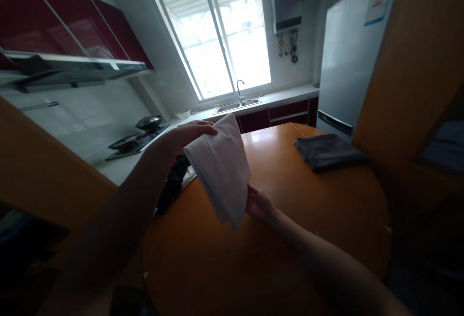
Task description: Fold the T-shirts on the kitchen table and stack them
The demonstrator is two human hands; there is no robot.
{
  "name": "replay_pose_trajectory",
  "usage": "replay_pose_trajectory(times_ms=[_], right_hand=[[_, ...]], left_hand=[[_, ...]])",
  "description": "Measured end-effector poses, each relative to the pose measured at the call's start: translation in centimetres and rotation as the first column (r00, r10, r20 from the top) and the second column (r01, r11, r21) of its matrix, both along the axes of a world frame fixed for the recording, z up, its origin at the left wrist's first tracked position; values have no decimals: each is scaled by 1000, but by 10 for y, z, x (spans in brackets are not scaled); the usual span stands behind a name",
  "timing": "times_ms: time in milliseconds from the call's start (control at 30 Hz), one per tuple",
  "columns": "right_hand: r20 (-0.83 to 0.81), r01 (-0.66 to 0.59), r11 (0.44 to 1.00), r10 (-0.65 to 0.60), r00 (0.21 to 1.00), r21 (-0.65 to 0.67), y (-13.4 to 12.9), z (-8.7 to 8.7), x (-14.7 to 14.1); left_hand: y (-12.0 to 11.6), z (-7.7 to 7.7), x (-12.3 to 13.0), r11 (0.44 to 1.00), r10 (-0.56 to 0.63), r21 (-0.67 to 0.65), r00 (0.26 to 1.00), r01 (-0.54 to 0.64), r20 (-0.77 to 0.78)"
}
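Note:
A folded white cloth [223, 166] hangs between my hands above the round wooden table [275, 267]. My left hand [192, 135] grips its upper left edge, the fingers closed over the fabric. Lower down on the other side, my right hand [258, 203] holds the right edge, partly hidden behind the cloth. The cloth is tilted, with its layered lower corners dangling free. Which garment or linen it is, I cannot tell.
A folded dark grey cloth [328, 150] lies at the table's right. Dark fabric [172, 183] is piled at the left edge, behind my left arm. Beyond stand a sink [237, 106], a stove with a wok [148, 122] and a fridge [353, 60].

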State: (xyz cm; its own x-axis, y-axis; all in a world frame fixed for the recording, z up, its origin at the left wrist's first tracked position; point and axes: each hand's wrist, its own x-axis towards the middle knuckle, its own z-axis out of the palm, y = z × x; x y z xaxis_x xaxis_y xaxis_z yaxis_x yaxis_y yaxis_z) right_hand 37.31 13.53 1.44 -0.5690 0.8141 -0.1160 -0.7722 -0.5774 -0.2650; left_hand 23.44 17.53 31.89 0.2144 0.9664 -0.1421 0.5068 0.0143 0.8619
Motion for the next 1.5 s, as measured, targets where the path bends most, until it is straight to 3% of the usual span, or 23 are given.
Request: replay_pose_trajectory(times_ms=[200,333,433,500,600,733,800,933,1067,1333,1500], right_hand=[[76,184,980,-191,979,81,4,10,83],[197,413,896,-440,876,164,4,16,158],[317,572,790,-613,724,221,2,22,220],[423,603,751,-654,627,269,1,30,262],[556,591,743,-648,520,313,8,46,320],[736,527,780,-568,369,337,33,72,385],[764,517,785,-552,333,342,48,82,409],[779,499,777,-562,277,384,78,86,441],[779,484,773,-573,254,411,104,72,457],[827,456,799,-524,205,393,158,51,486],[914,459,834,-393,102,307,175,25,479]], left_hand=[[15,-3,36,996,-76,-32,995,78,64],[40,-24,58,959,-247,-104,959,262,142],[62,-51,82,918,-360,-108,916,382,177],[76,-73,103,885,-421,-113,881,451,215],[96,-111,142,855,-450,-121,838,504,308],[119,-159,196,871,-380,-120,808,477,450],[130,-180,220,876,-341,-120,777,467,529],[146,-218,252,885,-273,-131,726,447,631],[159,-249,265,891,-193,-192,726,412,660],[189,-275,286,906,-112,-211,687,368,718],[194,-305,295,901,-23,-311,747,303,664]])
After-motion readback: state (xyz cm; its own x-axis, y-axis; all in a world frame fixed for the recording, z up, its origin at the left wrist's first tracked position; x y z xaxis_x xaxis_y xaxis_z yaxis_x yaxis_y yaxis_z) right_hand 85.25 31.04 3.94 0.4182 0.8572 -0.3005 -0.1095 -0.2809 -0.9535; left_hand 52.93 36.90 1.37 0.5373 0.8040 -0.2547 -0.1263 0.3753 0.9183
